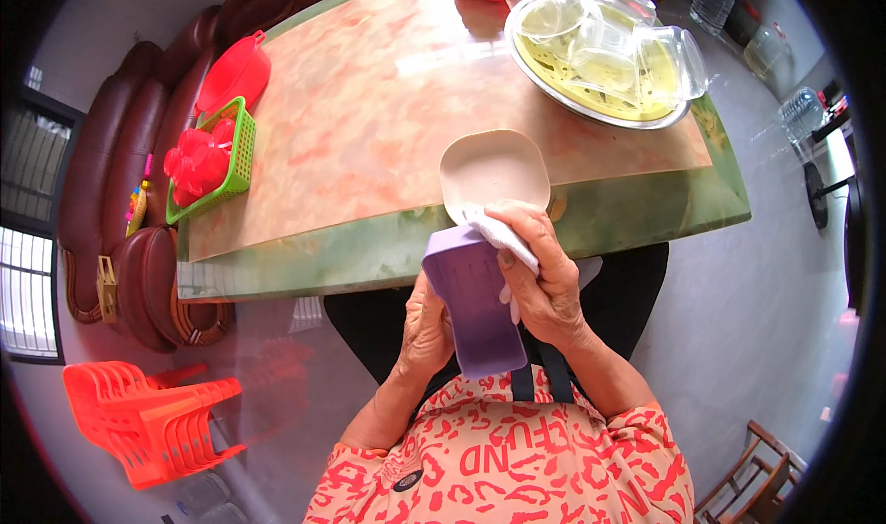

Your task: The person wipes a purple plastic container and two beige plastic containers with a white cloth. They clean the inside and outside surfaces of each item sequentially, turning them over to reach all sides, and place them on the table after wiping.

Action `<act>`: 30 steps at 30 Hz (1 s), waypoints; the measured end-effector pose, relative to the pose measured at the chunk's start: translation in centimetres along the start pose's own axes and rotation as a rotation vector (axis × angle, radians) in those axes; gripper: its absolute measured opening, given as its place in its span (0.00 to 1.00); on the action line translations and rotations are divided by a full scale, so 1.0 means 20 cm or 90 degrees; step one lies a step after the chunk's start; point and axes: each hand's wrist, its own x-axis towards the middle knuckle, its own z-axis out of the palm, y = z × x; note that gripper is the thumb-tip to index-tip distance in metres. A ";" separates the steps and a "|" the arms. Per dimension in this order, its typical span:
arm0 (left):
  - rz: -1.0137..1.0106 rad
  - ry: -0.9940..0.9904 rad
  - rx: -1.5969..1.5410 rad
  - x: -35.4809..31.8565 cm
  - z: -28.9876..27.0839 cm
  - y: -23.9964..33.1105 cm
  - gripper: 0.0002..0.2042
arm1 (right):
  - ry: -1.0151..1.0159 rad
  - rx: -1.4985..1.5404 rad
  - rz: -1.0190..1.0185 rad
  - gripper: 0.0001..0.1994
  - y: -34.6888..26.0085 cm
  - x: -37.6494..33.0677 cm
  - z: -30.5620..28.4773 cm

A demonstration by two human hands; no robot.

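Above my lap, at the table's near edge, I hold a purple rectangular plastic container (pixel 487 325) with its open side toward me. My left hand (pixel 428 328) is wrapped round its left side, the fingers mostly hidden behind it. A folded white cloth (pixel 506 238) is gripped in my right hand (pixel 546 279) and pressed over the container's upper right rim. Just beyond, a cream rounded shallow dish (pixel 495 168) lies on the table, its near edge partly covered by the cloth and fingers.
At the table's (pixel 369 108) far right stands a round metal tray (pixel 591 110) with a yellow inside, holding clear plastic cups (pixel 678 62). To the left are a green basket (pixel 242 145) of red cups and a red basin (pixel 235 73). Orange stacked stools (pixel 152 418) stand on the floor.
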 end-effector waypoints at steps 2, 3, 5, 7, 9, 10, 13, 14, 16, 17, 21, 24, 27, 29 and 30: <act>0.030 0.038 0.042 -0.01 0.05 0.05 0.32 | 0.012 -0.015 -0.015 0.21 -0.01 0.01 0.02; 0.049 0.030 -0.032 -0.02 0.04 0.04 0.32 | 0.016 -0.020 -0.022 0.21 -0.01 0.02 0.03; 0.087 0.015 -0.180 -0.04 0.03 0.01 0.30 | 0.005 -0.044 -0.039 0.21 -0.02 0.02 0.06; 0.139 0.044 -0.033 -0.04 0.05 0.03 0.30 | -0.011 -0.063 -0.055 0.21 -0.02 0.02 0.08; 0.136 0.161 0.134 -0.01 0.13 0.09 0.31 | -0.077 -0.017 -0.052 0.22 -0.03 -0.01 0.07; 0.114 0.165 0.101 0.00 0.11 0.10 0.31 | -0.088 -0.028 -0.077 0.21 -0.03 -0.02 0.07; 0.091 0.146 0.061 0.03 0.02 0.12 0.29 | -0.142 -0.032 -0.151 0.20 -0.01 -0.09 0.05; 0.069 0.144 0.041 0.02 0.02 0.13 0.29 | -0.171 -0.026 -0.162 0.21 -0.04 -0.11 0.04; 0.020 0.130 -0.029 0.00 0.02 0.13 0.28 | -0.229 -0.035 -0.164 0.22 -0.10 -0.15 0.00; -0.005 0.116 -0.077 0.00 0.02 0.13 0.29 | -0.223 -0.057 -0.176 0.21 -0.10 -0.16 0.02; -0.002 0.026 -0.173 0.00 0.01 0.09 0.25 | -0.175 -0.148 -0.225 0.19 -0.06 -0.09 0.06; -0.040 0.017 -0.073 0.00 -0.03 0.06 0.25 | -0.164 -0.175 -0.228 0.20 -0.08 0.00 0.09; -0.031 0.012 -0.020 -0.05 0.01 0.07 0.27 | -0.182 -0.155 -0.201 0.19 -0.05 0.11 0.11; -0.055 0.008 0.051 -0.06 -0.01 0.06 0.26 | -0.223 -0.075 -0.128 0.17 -0.04 0.15 0.11; -0.044 0.013 0.044 -0.06 -0.02 0.06 0.26 | -0.224 -0.046 -0.116 0.17 -0.04 0.14 0.12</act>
